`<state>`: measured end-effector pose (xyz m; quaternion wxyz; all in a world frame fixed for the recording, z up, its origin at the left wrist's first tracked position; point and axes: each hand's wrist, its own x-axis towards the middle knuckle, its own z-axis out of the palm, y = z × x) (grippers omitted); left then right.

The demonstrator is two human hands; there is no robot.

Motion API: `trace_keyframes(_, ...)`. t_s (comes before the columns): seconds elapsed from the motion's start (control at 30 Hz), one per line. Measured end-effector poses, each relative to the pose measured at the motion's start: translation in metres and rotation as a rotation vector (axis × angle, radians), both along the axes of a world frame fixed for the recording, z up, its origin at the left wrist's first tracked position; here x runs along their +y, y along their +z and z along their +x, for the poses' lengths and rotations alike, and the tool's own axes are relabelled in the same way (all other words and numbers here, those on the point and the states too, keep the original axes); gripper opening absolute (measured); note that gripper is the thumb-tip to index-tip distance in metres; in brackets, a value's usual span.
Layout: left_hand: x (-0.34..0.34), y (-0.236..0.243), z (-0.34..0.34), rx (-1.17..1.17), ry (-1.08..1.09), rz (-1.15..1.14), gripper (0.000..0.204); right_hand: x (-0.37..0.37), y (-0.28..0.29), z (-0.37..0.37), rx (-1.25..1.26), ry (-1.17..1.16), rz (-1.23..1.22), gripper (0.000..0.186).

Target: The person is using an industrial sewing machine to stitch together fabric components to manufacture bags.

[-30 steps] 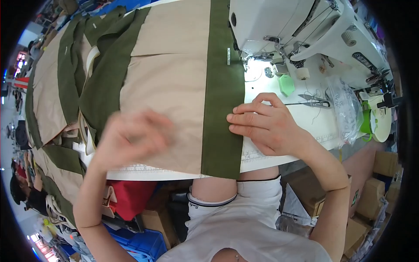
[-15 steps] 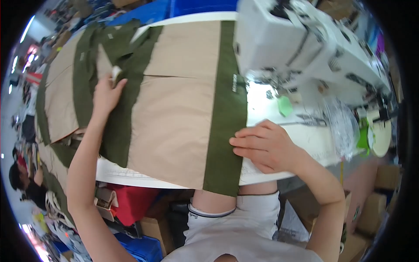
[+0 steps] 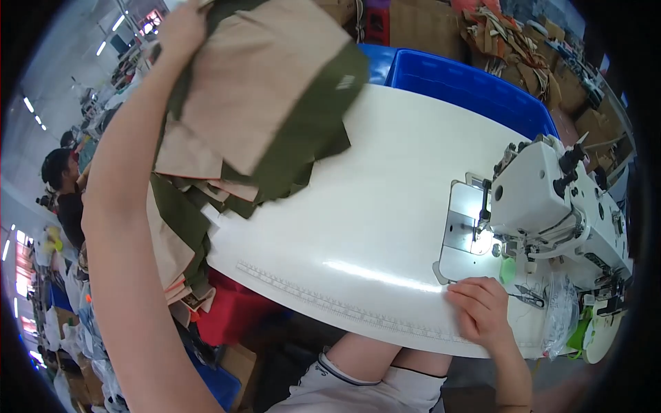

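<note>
At the near edge of the desk (image 3: 385, 227), the right hand (image 3: 484, 311) rests loosely open by the industrial sewing machine (image 3: 533, 196), while beyond, the left hand (image 3: 183, 33) grips the beige-and-green fabric panel (image 3: 268, 82), which has moved leftward, out of the needle's reach.

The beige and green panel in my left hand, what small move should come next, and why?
I'd probably lay the panel flat on the fabric pieces: your left hand holds it by an edge, over those pieces at the left of the table, while your right hand is near the sewing machine, away from the fabric.
</note>
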<state>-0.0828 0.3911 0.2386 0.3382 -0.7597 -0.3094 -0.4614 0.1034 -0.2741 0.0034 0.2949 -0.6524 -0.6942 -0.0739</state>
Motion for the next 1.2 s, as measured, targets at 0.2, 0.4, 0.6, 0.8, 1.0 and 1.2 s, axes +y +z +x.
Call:
trace_keyframes(0.2,0.068,-0.127,-0.013,-0.136,0.101,-0.71,0.114,-0.005,-0.005,0.003,-0.011,-0.011,0.009,0.039)
trace_keyframes(0.4,0.044,-0.215,-0.012,-0.017,0.012,-0.971,0.076,-0.006,-0.006,-0.002,-0.025,-0.045,-0.034,0.038)
trace_keyframes(0.6,-0.041,-0.174,-0.079,-0.457,-0.614,-0.715,0.046,0.002,-0.003,-0.008,-0.017,-0.046,-0.032,0.04)
trace_keyframes(0.8,-0.13,-0.211,-0.254,-0.502,-0.118,-0.539,0.032,0.001,-0.006,-0.008,0.069,0.0,-0.028,0.037)
trace_keyframes(1.0,-0.16,-0.271,-0.369,-0.286,0.121,-1.041,0.052,0.003,-0.01,-0.009,0.094,0.032,-0.005,0.036)
trace_keyframes(1.2,-0.149,-0.24,-0.412,-0.93,0.335,-0.375,0.047,0.004,-0.005,-0.014,0.113,0.026,-0.02,0.034)
